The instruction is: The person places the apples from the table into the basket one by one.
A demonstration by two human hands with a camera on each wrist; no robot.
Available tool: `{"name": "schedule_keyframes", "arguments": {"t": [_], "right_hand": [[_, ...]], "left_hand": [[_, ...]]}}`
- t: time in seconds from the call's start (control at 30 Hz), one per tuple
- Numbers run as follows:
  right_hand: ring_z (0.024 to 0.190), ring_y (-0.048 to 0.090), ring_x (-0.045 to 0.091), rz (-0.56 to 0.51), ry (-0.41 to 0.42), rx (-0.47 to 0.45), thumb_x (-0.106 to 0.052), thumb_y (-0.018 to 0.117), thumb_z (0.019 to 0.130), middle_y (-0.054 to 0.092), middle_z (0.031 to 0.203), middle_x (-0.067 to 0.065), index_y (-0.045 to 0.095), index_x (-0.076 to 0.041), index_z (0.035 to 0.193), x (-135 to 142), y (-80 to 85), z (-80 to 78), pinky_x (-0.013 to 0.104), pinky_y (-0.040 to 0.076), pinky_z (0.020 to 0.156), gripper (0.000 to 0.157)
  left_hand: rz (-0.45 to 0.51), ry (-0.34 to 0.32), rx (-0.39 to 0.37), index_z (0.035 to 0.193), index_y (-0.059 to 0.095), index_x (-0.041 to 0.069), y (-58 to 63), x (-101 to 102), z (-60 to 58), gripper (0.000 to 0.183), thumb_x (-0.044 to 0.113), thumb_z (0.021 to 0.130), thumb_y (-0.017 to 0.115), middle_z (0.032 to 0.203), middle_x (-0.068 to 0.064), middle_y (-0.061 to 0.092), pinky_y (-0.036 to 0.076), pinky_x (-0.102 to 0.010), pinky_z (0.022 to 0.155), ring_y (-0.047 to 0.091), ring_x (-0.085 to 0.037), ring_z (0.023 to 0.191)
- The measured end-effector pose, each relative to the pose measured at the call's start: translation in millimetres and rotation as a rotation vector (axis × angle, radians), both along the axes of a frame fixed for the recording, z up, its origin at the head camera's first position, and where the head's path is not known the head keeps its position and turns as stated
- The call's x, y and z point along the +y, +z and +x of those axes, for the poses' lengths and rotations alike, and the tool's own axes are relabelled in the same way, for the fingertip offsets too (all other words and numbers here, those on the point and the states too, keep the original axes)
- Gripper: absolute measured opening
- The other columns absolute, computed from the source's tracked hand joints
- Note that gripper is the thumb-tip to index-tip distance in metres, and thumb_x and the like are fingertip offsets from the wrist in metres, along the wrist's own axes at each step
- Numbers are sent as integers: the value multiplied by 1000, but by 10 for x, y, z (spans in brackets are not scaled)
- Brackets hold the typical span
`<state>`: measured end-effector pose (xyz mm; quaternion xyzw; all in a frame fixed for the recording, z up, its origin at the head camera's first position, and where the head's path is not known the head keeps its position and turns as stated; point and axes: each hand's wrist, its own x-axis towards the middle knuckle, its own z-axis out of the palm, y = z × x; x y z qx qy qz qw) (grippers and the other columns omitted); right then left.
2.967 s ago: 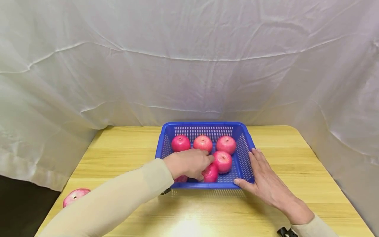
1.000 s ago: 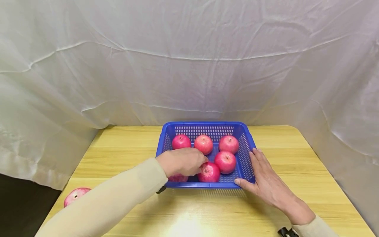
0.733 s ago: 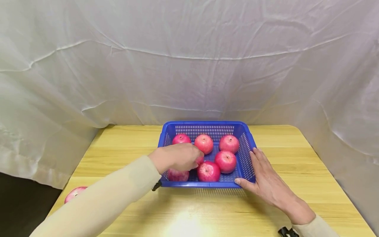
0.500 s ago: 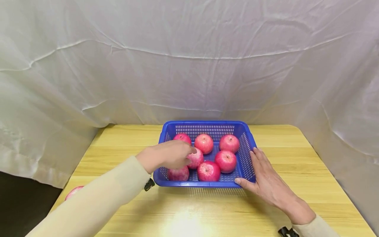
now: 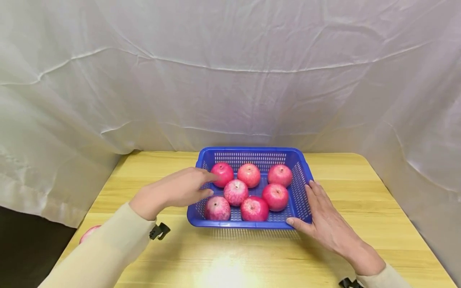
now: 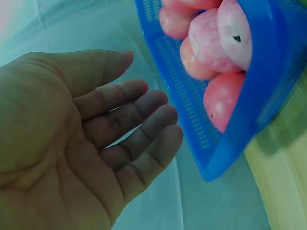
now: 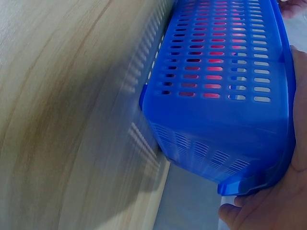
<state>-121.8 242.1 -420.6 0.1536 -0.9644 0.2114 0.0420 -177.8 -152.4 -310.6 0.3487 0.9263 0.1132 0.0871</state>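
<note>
My left hand [image 5: 180, 189] hovers at the left rim of a blue plastic basket [image 5: 252, 225], its fingers loosely extended. In the left wrist view the palm [image 6: 62, 134] faces the camera and holds nothing. Several red-pink apples lie in the basket. A streaky apple [image 5: 235, 192] sits left of the middle, just right of my left fingertips. A darker apple [image 5: 254, 208] and a mottled apple [image 5: 217, 208] are along the front. My right hand [image 5: 325, 224] rests against the basket's right side, fingers straight along the rim and thumb at the front corner.
Another apple [image 5: 88, 233] lies on the wooden table [image 5: 367, 208] at the left, mostly hidden behind my left sleeve [image 5: 104, 244]. A pale cloth [image 5: 230, 100] hangs behind and on both sides of the table.
My left hand has let go of the streaky apple in the basket and drawn back to the left. Before that, it nudged apples at the right and front. My right hand stays put.
</note>
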Motion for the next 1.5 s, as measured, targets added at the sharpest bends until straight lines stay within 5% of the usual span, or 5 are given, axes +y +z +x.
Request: {"name": "schedule_keyframes", "arguments": {"t": [0.1, 0.47, 1.0, 1.33, 1.5], "right_hand": [[159, 15, 51, 2, -2, 0, -64, 71, 92, 14, 173, 29, 16, 5, 166, -10, -1, 2, 73, 31, 118, 115], [159, 14, 51, -1, -2, -11, -63, 71, 93, 12, 173, 29, 14, 5, 166, -9, 2, -7, 74, 31, 118, 115], [160, 11, 51, -6, -3, -20, -63, 70, 94, 11, 173, 29, 12, 4, 167, 0, -2, -10, 75, 29, 118, 114], [159, 14, 51, -5, -1, -12, -62, 72, 93, 12, 173, 29, 13, 3, 167, 3, 2, -16, 75, 31, 117, 115], [158, 16, 53, -17, 9, -3, -60, 73, 93, 13, 172, 31, 14, 5, 166, 0, -3, -18, 75, 29, 118, 114]], "left_hand": [[22, 59, -14, 143, 65, 3, -8, -135, 71, 43, 21, 103, 68, 139, -12, 69, 48, -49, 116, 63, -31, 134], [79, 301, 18, 141, 65, 3, -62, -716, 465, 45, 27, 104, 67, 133, -13, 72, 56, -55, 101, 70, -31, 117], [21, 632, 2, 144, 59, -1, -416, -1659, 980, 59, 36, 100, 72, 143, -30, 60, 47, -71, 100, 55, -56, 130], [-25, 699, 6, 142, 54, -12, -645, -2086, 1089, 72, 36, 94, 79, 140, -42, 55, 44, -76, 96, 49, -66, 125], [8, 743, -64, 154, 27, -20, -781, -2207, 1112, 107, 43, 88, 84, 148, -51, 36, 40, -78, 100, 40, -69, 130]]}}
